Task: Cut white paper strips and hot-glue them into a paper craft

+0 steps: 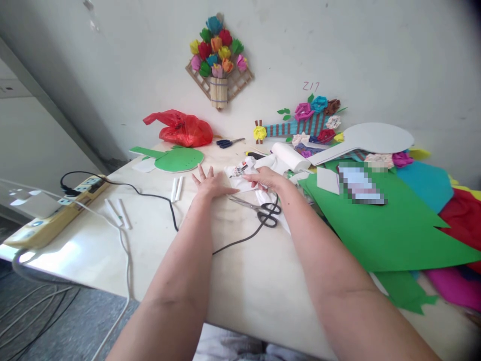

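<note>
My left hand (212, 184) lies on the table with its fingers spread, its thumb pointing at the white sheet beside it. My right hand (265, 178) is closed around a white glue gun (243, 168), which rests over the white sheet (244, 186). A black cord runs from near my right wrist across the table. Just below my right hand are black-handled scissors (259, 208), their blades pointing left. Two white sticks (177, 189) lie to the left of my left hand.
A yellow power strip (56, 213) and more white sticks (122, 214) are at left. Behind lie a green paper shape (179, 159), a red bag (186, 130) and dark scissors (225, 143). Green sheets (379, 225), a white roll (291, 156) and paper flowers (303, 111) are at right.
</note>
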{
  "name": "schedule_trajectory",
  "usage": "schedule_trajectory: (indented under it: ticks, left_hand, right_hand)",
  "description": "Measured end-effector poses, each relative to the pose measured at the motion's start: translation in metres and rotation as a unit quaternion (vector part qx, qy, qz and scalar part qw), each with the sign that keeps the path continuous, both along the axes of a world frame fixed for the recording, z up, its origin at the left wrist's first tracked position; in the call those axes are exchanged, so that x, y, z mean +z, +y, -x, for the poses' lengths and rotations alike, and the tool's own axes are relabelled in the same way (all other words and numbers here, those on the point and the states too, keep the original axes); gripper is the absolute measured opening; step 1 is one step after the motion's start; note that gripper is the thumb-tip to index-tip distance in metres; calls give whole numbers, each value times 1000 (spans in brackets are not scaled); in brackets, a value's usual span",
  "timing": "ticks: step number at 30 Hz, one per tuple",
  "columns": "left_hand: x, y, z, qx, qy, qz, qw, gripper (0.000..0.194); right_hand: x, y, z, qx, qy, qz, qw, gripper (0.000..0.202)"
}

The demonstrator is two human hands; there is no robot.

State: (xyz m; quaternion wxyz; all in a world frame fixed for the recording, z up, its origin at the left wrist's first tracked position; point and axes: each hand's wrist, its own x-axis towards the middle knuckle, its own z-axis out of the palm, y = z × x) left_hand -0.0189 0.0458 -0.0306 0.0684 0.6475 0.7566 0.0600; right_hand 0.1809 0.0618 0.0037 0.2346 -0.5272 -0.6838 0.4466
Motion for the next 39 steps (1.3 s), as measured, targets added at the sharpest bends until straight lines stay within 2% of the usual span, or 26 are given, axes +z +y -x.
schedule_trajectory:
  ticks: [13,21,39]
  left_hand:
    - [-1,-1,0,19,5,10,1000,100]
    - [-2,0,1,15,-14,9,1000,101]
    - [1,-4,-1,17,0,23,1000,102]
  right_hand:
    - [1,-7,11,-36,-25,-5,999,39]
    - [-5,-1,15,-49,-13,-6,999,40]
    - [-1,5,28,-63,-49,-19,997,41]
